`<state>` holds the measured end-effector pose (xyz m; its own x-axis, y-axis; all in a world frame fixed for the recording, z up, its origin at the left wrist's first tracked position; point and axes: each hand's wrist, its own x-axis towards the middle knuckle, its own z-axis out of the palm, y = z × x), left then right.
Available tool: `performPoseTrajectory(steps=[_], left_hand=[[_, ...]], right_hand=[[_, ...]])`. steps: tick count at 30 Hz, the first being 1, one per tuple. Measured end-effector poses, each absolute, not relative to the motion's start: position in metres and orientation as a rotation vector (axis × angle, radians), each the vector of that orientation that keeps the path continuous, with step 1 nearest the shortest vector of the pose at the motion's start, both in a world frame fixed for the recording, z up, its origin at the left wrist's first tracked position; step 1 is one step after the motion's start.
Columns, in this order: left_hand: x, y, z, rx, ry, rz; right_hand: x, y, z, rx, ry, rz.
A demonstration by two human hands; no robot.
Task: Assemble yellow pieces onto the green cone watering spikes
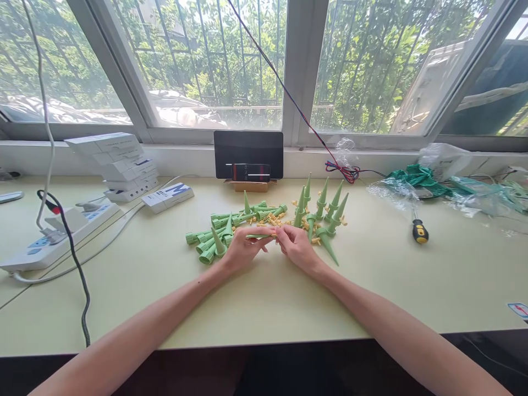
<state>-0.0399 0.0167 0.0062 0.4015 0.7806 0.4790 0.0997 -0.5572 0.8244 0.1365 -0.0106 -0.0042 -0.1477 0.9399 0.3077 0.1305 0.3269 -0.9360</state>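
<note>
My left hand (242,247) is closed around a green plastic watering spike (259,236), held sideways above the table. Fingertips of my right hand (299,248) pinch a small yellow plastic valve (274,235) at the end of that spike; the fingers partly hide it. Beside my left hand lies a heap of green spikes (206,237), some lying flat and a few pointing up. Right behind my right hand stand several green spikes with yellow valves (322,201). Loose yellow valves (275,219) are scattered between the two groups, just beyond my hands.
A dark tablet (248,148) leans at the back, a phone (251,172) before it. White boxes (127,165) and a power strip (61,236) with cables are on the left. A screwdriver (419,231) and plastic bags (437,184) lie right. The table's front edge (264,345) is near.
</note>
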Motion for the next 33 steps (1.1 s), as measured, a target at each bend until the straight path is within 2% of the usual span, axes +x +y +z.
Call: performPoseTrajectory(steps=[13,25,33], left_hand=[[-0.0364,0.0169,0.009,1.95,0.816,1.148],[-0.0373,0.0216,0.0046,2.407,0.813,1.23],[-0.0356,0.0211,0.0036,2.433,0.778,1.202]], right_hand=[[0.1338,-0.0113,0.0014,-1.108,-1.538,0.892],[0.1327,-0.0115,0.0035,-1.188,-1.575,0.778],[0.1324,-0.0088,0.0015,-1.195,-1.624,0.724]])
